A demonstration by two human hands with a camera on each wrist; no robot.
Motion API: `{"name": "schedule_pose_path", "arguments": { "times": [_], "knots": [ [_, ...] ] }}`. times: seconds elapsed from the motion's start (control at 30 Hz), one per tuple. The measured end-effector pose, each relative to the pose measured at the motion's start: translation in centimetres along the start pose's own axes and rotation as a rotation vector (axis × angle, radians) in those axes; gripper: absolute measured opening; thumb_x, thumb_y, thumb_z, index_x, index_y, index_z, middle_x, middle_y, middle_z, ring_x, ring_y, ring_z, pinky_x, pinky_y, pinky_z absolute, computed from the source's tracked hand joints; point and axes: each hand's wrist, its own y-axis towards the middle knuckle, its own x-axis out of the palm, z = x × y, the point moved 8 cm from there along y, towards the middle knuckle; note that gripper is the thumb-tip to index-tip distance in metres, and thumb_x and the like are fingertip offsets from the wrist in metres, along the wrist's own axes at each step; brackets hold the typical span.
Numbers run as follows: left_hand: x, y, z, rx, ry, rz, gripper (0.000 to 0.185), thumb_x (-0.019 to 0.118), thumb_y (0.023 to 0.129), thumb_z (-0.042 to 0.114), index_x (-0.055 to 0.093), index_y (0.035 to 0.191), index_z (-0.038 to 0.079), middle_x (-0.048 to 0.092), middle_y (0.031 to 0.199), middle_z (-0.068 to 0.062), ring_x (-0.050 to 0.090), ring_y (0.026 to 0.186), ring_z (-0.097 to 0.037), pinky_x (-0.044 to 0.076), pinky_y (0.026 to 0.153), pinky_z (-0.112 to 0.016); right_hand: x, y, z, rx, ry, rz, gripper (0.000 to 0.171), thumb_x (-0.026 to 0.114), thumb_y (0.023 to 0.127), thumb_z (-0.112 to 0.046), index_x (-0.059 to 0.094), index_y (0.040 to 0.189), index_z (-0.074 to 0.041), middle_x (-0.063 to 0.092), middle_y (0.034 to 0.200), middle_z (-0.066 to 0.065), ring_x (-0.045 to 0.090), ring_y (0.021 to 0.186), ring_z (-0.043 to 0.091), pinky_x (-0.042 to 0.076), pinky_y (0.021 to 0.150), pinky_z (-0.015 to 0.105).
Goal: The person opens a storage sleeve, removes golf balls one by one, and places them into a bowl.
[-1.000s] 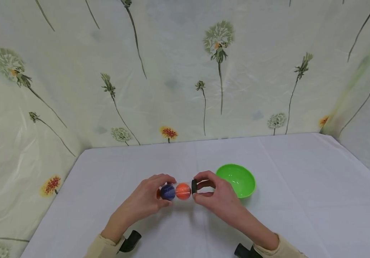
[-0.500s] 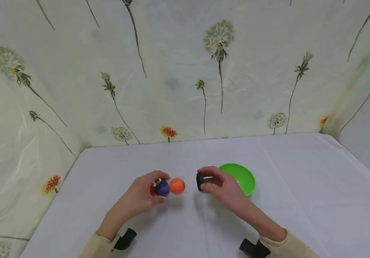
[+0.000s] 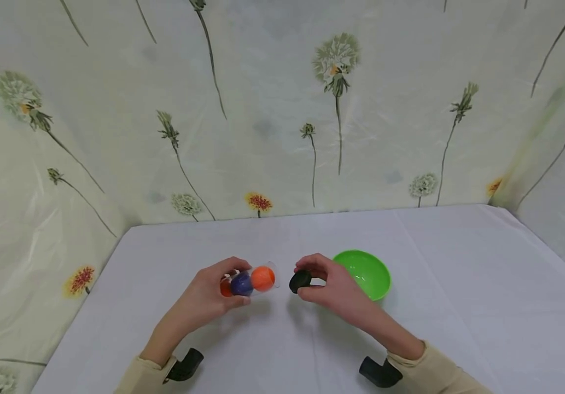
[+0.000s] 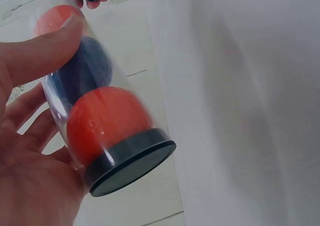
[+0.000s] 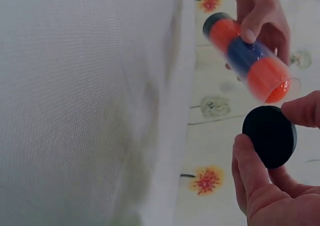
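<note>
Now Uncapped: Tube of Balls Held Beside Its Lid

Left hand (image 3: 213,293) has its fingers curled round a clear tube (image 3: 248,280) holding an orange, a blue and a second orange ball, open mouth turned toward the other hand. Just right of it, right hand (image 3: 328,284) pinches the black cap (image 3: 300,280) between thumb and fingers above the worktop (image 3: 459,306). Beyond those fingers sits a green bowl (image 3: 368,273). The opening step looks finished; parting with the cap and tipping the tube over the bowl seems called for next.

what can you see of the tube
The tube is clear plastic, held roughly level above the table by the left hand. Three balls sit in a row inside: orange, blue, orange. A black cap closes its far end; the near end is open, its black lid pinched apart in the right hand.
</note>
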Motion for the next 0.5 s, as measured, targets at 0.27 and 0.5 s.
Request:
{"name": "schedule_pose_path", "arguments": {
  "times": [0.27,0.5],
  "knots": [
    [-0.12,0.06,-0.27,-0.017,-0.022,0.003,0.054,0.086,0.075,0.012,0.059,0.119,0.027,0.061,0.109,0.007,0.056,0.097,-0.015,0.052,0.085,-0.035,0.26,0.25,-0.1,-0.006,-0.02,-0.009,0.046,0.072,0.084,-0.007,0.057,0.127,-0.005,0.06,0.125,0.013,0.06,0.11,0.024,0.051,0.086,0.034],
    [-0.08,0.13,-0.58,-0.038,-0.039,0.007,0.053,0.085,0.077,0.013,0.059,0.12,0.027,0.062,0.113,0.005,0.058,0.1,-0.015,0.051,0.087,-0.035,0.5,0.71,0.16,0.002,-0.006,0.001,0.045,0.075,0.083,-0.007,0.058,0.125,-0.004,0.06,0.123,0.011,0.061,0.109,0.025,0.052,0.091,0.035]
  ]
}}
